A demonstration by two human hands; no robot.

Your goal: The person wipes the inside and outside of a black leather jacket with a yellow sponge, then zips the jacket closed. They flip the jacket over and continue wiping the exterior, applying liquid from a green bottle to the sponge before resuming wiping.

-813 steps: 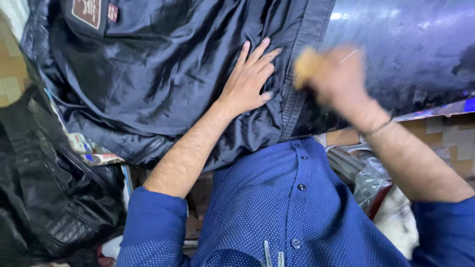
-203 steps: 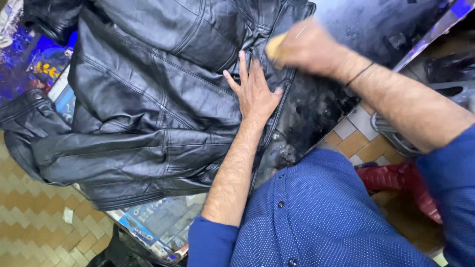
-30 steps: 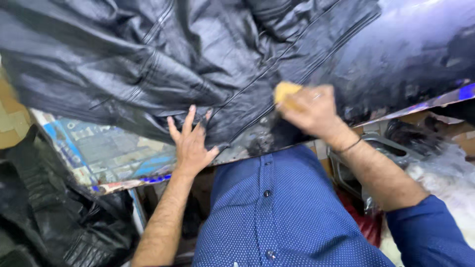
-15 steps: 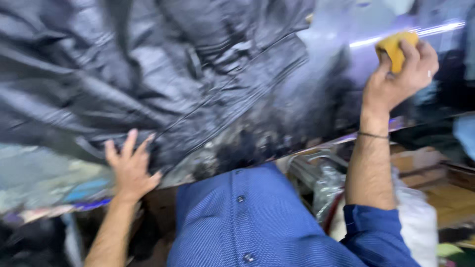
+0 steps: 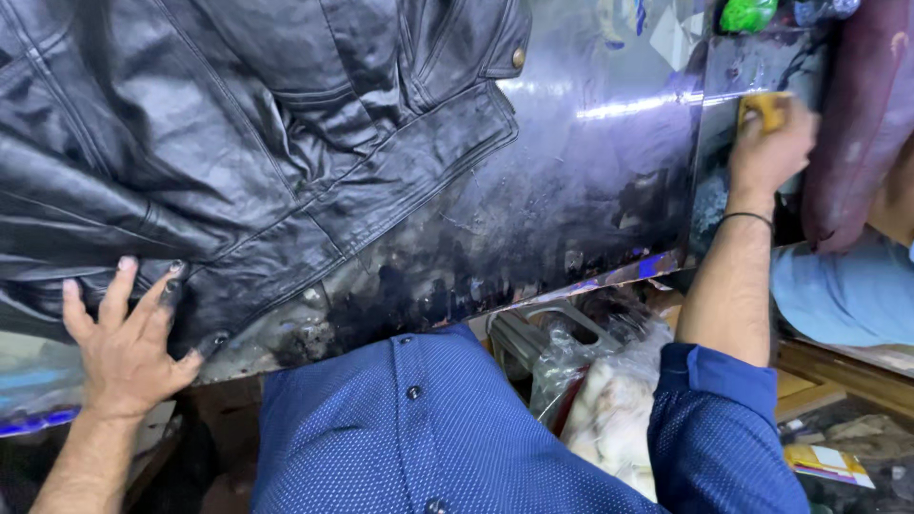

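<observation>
Black leather jacket (image 5: 238, 162) fills the upper left of the frame, spread flat on a shiny metal-topped table (image 5: 590, 190) whose near edge is smeared with dark stain. Your left hand (image 5: 124, 343) sits at the lower left, fingers spread and palm down, pressing on the jacket's hem close to the table's edge; the fingertips are blackened. Your right hand (image 5: 766, 152) is out at the upper right, well apart from the jacket, curled around a yellow sponge (image 5: 762, 109) and holding it just past the table's right edge. A thin dark band circles that wrist. A green object (image 5: 747, 14) lies at the top edge above the sponge, and a maroon leather piece (image 5: 857, 124) hangs along the right side. Below the table, in the lower middle, sits a clear plastic bag (image 5: 609, 409) of pale stuff, beside your blue shirt (image 5: 428, 428).
</observation>
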